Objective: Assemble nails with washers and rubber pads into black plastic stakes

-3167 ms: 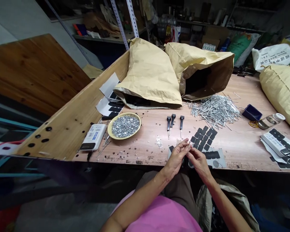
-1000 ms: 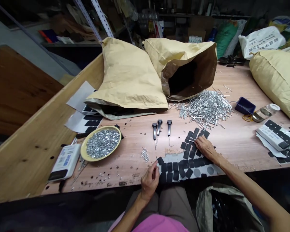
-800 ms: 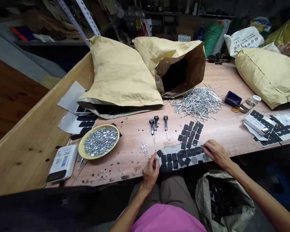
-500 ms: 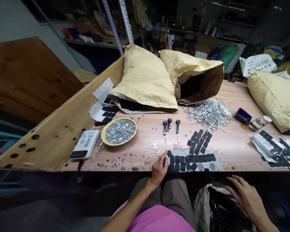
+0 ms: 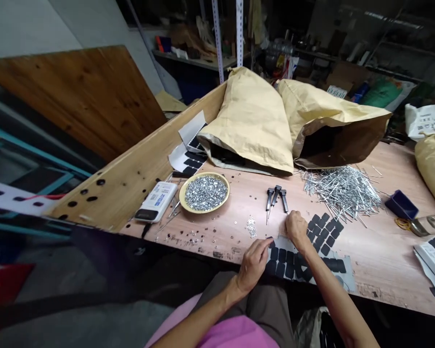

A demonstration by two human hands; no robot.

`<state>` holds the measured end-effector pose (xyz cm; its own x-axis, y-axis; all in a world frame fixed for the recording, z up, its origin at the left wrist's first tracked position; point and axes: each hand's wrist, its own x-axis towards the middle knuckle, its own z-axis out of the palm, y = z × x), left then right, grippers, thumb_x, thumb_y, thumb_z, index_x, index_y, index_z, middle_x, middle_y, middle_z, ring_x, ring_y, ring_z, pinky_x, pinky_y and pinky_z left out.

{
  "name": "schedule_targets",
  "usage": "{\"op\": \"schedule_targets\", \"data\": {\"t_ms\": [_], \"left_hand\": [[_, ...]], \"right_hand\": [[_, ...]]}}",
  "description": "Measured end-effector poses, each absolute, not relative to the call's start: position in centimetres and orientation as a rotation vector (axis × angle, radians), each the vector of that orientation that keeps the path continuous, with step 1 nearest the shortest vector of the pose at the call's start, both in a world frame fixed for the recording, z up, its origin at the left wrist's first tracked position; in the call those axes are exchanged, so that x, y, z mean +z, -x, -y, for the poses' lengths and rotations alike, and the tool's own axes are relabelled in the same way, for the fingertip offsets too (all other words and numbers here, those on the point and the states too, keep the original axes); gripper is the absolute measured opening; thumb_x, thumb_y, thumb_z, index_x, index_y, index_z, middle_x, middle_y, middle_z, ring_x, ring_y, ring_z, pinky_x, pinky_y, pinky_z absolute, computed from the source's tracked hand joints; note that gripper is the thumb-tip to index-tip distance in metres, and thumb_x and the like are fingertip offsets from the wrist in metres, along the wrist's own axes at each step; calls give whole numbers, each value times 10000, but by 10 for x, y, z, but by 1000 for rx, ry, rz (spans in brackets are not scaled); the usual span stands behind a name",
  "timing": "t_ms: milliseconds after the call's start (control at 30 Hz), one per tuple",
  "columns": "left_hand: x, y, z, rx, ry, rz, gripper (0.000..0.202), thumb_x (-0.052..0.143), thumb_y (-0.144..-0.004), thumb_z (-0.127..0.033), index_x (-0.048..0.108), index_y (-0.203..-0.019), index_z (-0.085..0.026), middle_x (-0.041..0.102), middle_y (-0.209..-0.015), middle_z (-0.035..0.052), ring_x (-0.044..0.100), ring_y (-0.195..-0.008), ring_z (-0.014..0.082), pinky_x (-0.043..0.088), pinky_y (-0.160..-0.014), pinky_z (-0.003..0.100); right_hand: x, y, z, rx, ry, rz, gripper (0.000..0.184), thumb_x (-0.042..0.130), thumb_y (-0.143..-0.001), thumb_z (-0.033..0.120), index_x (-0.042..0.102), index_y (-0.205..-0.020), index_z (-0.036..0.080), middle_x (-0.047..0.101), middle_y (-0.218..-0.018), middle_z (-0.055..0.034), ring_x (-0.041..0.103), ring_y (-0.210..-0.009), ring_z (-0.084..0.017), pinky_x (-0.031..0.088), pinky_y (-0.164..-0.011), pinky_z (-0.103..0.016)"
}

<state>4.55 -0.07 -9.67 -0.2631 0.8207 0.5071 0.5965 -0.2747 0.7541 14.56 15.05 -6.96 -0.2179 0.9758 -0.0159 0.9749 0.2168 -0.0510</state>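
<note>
Unhelpfully, left hand (image 5: 253,265) and right hand (image 5: 296,228) curl by black pads (image 5: 282,255), hiding whether their fingers (image 5: 263,245) hold anything.

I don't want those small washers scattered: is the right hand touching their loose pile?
Apart: the head view shows a tabletop strip between the right hand and the washers.

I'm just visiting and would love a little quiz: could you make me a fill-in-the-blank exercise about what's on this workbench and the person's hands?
1. There are ____ black-handled tools lying on the bench.
2. The hand nearer those tools is the person's ____ one.
3. The yellow bowl stands to the person's ____ of those tools.
4. The bowl is filled with small ____-coloured pieces.

Missing words: three; right; left; silver.
</note>
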Motion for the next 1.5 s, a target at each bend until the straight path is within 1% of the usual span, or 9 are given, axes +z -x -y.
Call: {"op": "schedule_targets", "data": {"t_ms": [167, 267, 433, 533, 633, 733, 1100, 1267, 1500], "left_hand": [[-51, -44, -9, 1499, -2117, -1614, 341, 379, -872, -49, 605, -1100, -166, 684, -1004, 84, 591, -1058, 189, 514, -907, 353], [-35, -42, -7, 1365, -2270, -1656, 320, 386, -889, -82, 594, -1121, -154, 641, -1163, 87, 474, -1232, 229, 426, -1019, 426], [-41, -32, 12, 1250, -2184, -1632, 224, 434, -899, -153, 651, -949, -136, 702, -829, 59, 644, -798, 167, 525, -814, 340], [-57, -20, 22, 1292, -1770, -1683, 209, 471, -871, -179, 667, -805, -146, 683, -745, 60, 633, -727, 158, 519, -670, 268], [-72, -3, 27, 1312, -1076, -1677, 189, 490, -824, -213, 664, -813, -138, 640, -654, 25, 576, -538, 112, 470, -510, 224], [-79, 12, 28, 1269, -567, -1531, 288, 514, -782, -279, 644, -985, -121, 530, -549, -51, 375, -337, 41, 301, -341, 174], [-81, 19, 13, 1245, -208, -1375, 536, 616, -677, -366, 613, -1128, -77, 438, -500, -85, 272, -348, 14, 162, -348, 170], [-75, 21, 10, 1270, -182, -1320, 644, 633, -696, -414, 534, -1255, -111, 381, -521, -101, 205, -361, 3, 107, -376, 175], [-55, 7, 8, 1186, -323, -1176, 676, 663, -664, -525, 577, -1203, -125, 385, -544, -92, 215, -396, 2, 114, -385, 172]], "right_hand": [[-40, -180, -130, 162, 1633, 2500, 247, 413, -843, 258, 599, -697, 186, 639, -674, -73, 611, -594, -185, 419, -539, -263], [-8, -195, -100, 492, 1209, 2669, 261, 422, -845, 323, 557, -653, 208, 604, -628, -37, 554, -523, -149, 407, -507, -245], [19, -186, -82, 1127, 1030, 2724, 273, 460, -857, 341, 577, -656, 197, 587, -580, -1, 536, -507, -126, 413, -497, -227], [-6, -166, -95, 1384, 1003, 2573, 311, 443, -882, 417, 643, -833, 184, 622, -638, -14, 568, -521, -133, 444, -504, -237], [-50, -138, -109, 1083, 1086, 2454, 342, 397, -910, 399, 654, -916, 173, 660, -797, -73, 620, -642, -168, 477, -582, -270], [-85, -113, -112, 692, 1182, 2516, 313, 388, -924, 322, 664, -911, 174, 653, -862, -91, 627, -748, -189, 467, -648, -273], [-84, -80, -108, 242, 1279, 2992, 214, 418, -912, 162, 626, -878, 201, 624, -915, -64, 586, -813, -172, 328, -541, -238], [-84, -83, -111, 636, 1190, 2633, 118, 481, -833, 176, 594, -798, 180, 621, -896, -69, 578, -729, -156, 393, -577, -237], [-71, -114, -84, 1195, 1176, 1748, 114, 594, -746, 305, 580, -745, 192, 619, -693, -2, 592, -646, -143, 477, -612, -261]]}}
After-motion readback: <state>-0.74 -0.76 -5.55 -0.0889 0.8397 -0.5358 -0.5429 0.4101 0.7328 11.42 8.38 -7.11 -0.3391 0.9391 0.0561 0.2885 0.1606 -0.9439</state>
